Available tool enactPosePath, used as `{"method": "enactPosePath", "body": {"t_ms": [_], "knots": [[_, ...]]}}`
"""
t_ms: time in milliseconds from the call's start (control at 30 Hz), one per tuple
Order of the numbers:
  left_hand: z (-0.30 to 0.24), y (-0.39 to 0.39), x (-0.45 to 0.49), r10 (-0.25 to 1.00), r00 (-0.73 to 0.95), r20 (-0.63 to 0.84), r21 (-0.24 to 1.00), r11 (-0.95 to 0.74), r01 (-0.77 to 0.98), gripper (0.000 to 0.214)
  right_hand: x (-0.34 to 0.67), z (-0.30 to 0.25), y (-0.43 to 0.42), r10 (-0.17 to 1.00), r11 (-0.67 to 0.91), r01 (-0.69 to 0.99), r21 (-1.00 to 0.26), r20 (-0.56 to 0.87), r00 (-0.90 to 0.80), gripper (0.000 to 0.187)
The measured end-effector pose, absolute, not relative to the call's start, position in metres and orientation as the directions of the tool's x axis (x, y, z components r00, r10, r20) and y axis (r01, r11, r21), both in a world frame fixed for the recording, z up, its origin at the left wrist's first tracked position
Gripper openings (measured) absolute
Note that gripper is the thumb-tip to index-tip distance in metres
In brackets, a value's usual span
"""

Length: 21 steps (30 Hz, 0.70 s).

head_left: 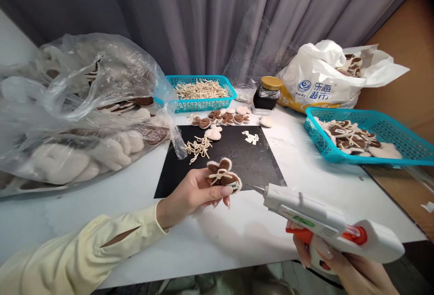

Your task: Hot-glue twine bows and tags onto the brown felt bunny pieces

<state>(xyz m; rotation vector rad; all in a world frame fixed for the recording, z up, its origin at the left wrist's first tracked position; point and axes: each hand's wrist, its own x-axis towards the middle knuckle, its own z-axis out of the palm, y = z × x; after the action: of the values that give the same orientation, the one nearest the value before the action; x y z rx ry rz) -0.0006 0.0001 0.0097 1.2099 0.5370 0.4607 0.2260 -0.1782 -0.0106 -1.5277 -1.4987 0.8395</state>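
Left hand pinches a small brown-and-cream fuzzy felt rabbit piece with a cream string bow, held above the near edge of the black mat on the white surface. Right hand is closed around the white hot-glue gun with orange trigger, nozzle near the piece, not touching.

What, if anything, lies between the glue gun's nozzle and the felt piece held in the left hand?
Nothing visible. The glue gun, held in the right hand, points its nozzle at the felt piece in the left hand; only open space over the black mat's near edge separates them.
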Motion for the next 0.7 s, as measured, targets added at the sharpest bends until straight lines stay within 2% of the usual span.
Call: {"method": "enactPosePath", "body": {"t_ms": [367, 700], "knots": [[0.009, -0.001, 0.000, 0.610, 0.781, -0.135, 0.952, 0.299, -0.069, 0.014, 0.218, -0.010, -0.170, 0.994, 0.030, 0.377, -0.926, 0.067, 0.086, 0.017], [0.007, 0.000, -0.001, 0.605, 0.785, -0.132, 0.955, 0.290, -0.063, 0.013, 0.215, -0.004, -0.166, 0.989, 0.060, 0.393, -0.918, 0.109, 0.104, 0.025]]}}
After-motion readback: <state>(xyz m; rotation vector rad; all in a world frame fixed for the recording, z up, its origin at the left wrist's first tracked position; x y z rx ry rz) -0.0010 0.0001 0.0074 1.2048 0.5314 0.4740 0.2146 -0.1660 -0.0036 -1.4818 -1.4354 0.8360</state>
